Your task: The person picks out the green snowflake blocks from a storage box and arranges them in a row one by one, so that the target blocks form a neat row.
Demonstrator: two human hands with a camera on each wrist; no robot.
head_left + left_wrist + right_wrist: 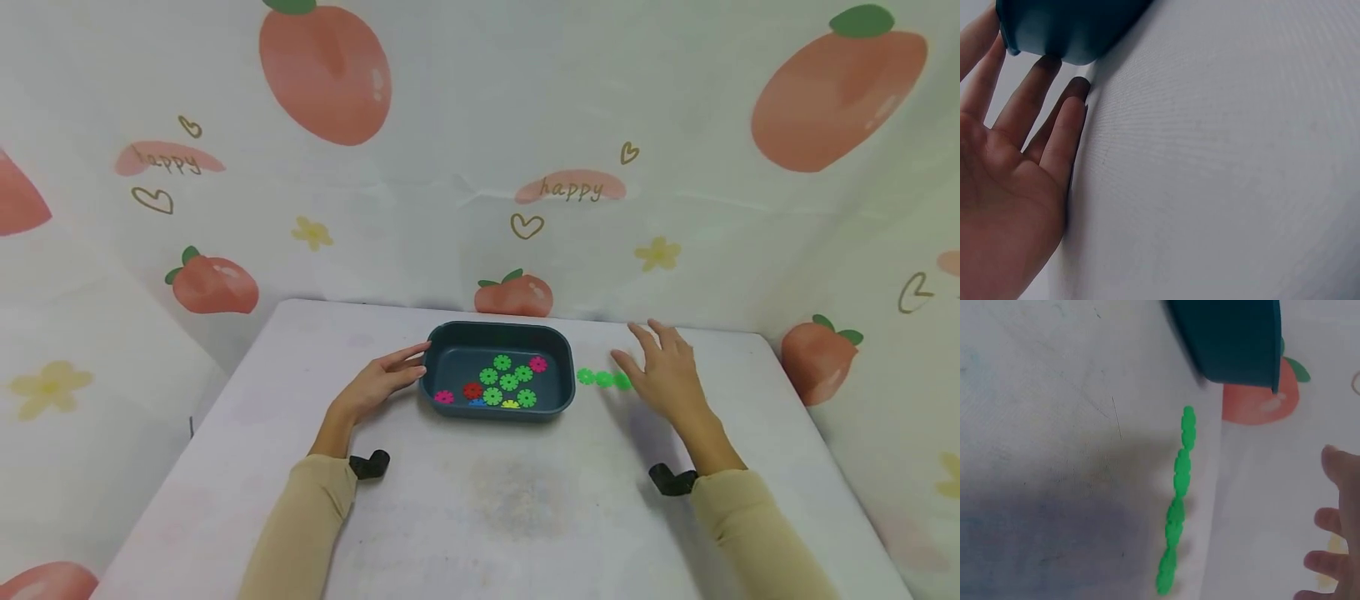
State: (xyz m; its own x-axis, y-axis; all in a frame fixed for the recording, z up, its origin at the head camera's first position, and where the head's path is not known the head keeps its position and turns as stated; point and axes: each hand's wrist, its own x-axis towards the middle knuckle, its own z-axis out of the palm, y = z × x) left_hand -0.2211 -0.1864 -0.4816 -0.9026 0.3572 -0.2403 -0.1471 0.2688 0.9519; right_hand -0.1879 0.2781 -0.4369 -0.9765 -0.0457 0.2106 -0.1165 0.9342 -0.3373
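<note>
A dark teal plastic bin [495, 412] stands near the back of the table, holding notched plastic discs: several green discs [509, 382], pink ones, a red disc [472, 390], and partly hidden blue and yellow ones. My left hand [375, 385] is at the bin's left end, its extended fingers against the outer wall; in the left wrist view the fingertips [1049, 62] meet the bin's underside edge. To the right of the bin lies a row of green notched discs [1174, 519], end to end. Above its right end hovers my right hand [666, 371], fingers spread, holding nothing.
The white table [450, 508] has a greyish smudge at its middle. Behind it hangs a white cloth [420, 217] printed with peaches. Black wrist mounts [371, 464] sit at both cuffs.
</note>
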